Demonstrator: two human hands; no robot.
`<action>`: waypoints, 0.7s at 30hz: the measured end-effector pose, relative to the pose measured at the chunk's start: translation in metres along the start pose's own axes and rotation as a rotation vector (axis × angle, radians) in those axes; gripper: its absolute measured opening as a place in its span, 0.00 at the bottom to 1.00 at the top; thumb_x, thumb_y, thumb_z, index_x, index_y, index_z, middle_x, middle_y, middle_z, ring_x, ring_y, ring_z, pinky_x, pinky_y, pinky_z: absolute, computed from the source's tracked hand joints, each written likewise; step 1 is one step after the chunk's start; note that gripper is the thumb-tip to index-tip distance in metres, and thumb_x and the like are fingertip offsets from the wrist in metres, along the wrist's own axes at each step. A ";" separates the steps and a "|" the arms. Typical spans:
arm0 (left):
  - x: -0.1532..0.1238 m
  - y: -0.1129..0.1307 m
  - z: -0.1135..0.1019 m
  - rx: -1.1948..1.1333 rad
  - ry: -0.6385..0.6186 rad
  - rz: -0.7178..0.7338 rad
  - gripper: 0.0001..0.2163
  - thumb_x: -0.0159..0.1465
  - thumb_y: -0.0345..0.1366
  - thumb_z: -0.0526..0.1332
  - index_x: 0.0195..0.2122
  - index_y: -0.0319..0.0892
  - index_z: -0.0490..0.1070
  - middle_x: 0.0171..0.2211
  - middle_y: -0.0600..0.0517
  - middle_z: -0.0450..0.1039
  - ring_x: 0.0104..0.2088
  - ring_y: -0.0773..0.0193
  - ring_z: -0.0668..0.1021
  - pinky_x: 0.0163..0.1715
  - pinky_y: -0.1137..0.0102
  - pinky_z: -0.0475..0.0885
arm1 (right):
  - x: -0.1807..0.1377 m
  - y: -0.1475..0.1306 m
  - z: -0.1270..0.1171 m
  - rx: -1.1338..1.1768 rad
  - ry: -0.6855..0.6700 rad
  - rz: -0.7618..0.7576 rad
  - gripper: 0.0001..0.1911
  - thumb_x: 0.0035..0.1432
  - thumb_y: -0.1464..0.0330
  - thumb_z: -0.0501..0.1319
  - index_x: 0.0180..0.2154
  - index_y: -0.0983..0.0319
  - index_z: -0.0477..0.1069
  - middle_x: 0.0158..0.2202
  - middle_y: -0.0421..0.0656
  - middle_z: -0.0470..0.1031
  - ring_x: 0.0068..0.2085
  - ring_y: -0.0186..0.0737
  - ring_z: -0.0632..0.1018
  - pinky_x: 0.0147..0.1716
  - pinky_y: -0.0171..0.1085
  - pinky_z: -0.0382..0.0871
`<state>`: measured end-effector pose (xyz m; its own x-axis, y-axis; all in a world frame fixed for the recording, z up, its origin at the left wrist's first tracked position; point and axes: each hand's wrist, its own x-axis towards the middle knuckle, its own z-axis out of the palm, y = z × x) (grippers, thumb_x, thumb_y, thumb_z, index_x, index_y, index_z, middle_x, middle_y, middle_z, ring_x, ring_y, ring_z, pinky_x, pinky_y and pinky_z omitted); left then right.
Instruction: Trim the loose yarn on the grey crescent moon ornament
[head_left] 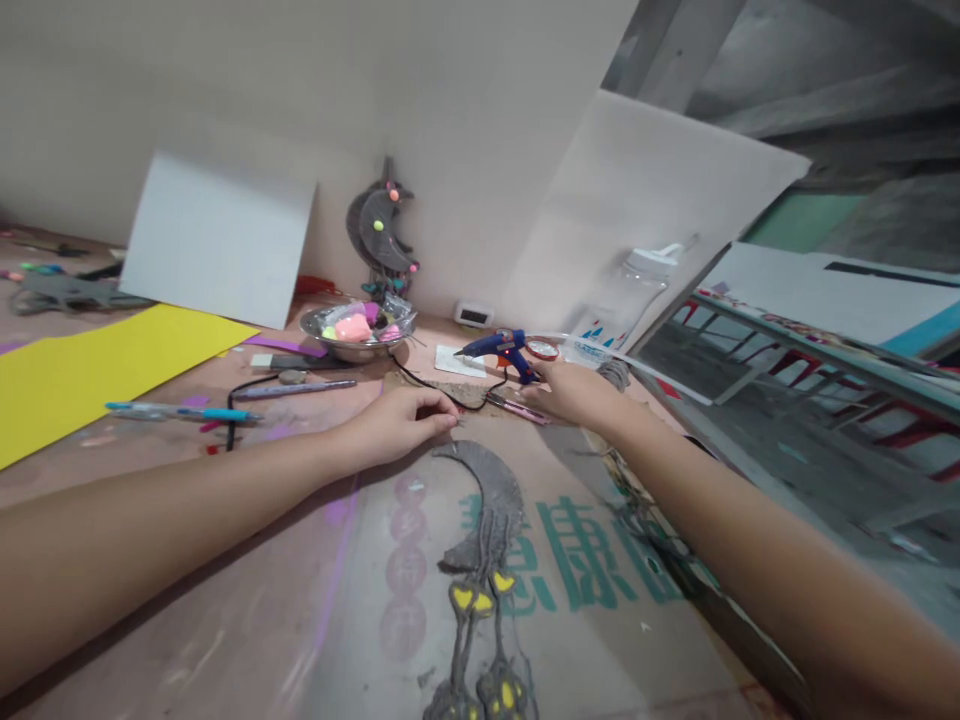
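Observation:
A grey crescent-moon craft piece (491,500) with hanging strands and yellow hearts lies on the cardboard-covered table. My left hand (401,420) rests by its upper tip, fingers pinched together on something too small to make out. My right hand (574,392) reaches toward the blue glue gun (504,350), fingers curled at its handle and over a pink pen-like tool (517,408). The glue gun's black cord (435,385) runs between both hands.
A metal bowl (358,335) of colourful pom-poms, a finished moon ornament (382,230) against the wall, yellow paper (90,365), pens (180,411), a white sheet (217,240), a plastic bottle (626,295) and the table's right edge (675,400).

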<state>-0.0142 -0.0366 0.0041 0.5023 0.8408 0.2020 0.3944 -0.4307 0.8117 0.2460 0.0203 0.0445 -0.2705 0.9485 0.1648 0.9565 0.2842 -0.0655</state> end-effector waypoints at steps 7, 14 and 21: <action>-0.001 0.005 0.000 0.033 -0.004 -0.023 0.09 0.60 0.39 0.54 0.30 0.40 0.70 0.28 0.53 0.74 0.31 0.63 0.75 0.33 0.73 0.67 | -0.052 -0.048 0.003 -0.032 0.332 -0.426 0.14 0.61 0.62 0.54 0.43 0.63 0.70 0.39 0.48 0.75 0.42 0.44 0.73 0.42 0.39 0.62; -0.004 0.007 0.002 0.050 0.012 0.059 0.09 0.60 0.38 0.55 0.30 0.40 0.72 0.28 0.54 0.75 0.31 0.64 0.74 0.31 0.74 0.66 | -0.066 -0.068 0.024 -0.095 0.403 -0.726 0.15 0.63 0.66 0.52 0.49 0.65 0.67 0.40 0.48 0.74 0.40 0.43 0.70 0.40 0.40 0.62; -0.004 0.001 0.005 0.122 -0.028 0.163 0.09 0.61 0.37 0.54 0.31 0.39 0.71 0.29 0.53 0.75 0.31 0.64 0.74 0.33 0.73 0.67 | -0.068 -0.071 0.030 -0.036 0.440 -0.744 0.10 0.63 0.68 0.53 0.42 0.64 0.69 0.37 0.46 0.74 0.37 0.40 0.69 0.39 0.39 0.62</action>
<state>-0.0116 -0.0420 0.0016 0.5877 0.7478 0.3089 0.3956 -0.5987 0.6965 0.1930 -0.0601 0.0090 -0.7679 0.3752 0.5192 0.5525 0.7981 0.2405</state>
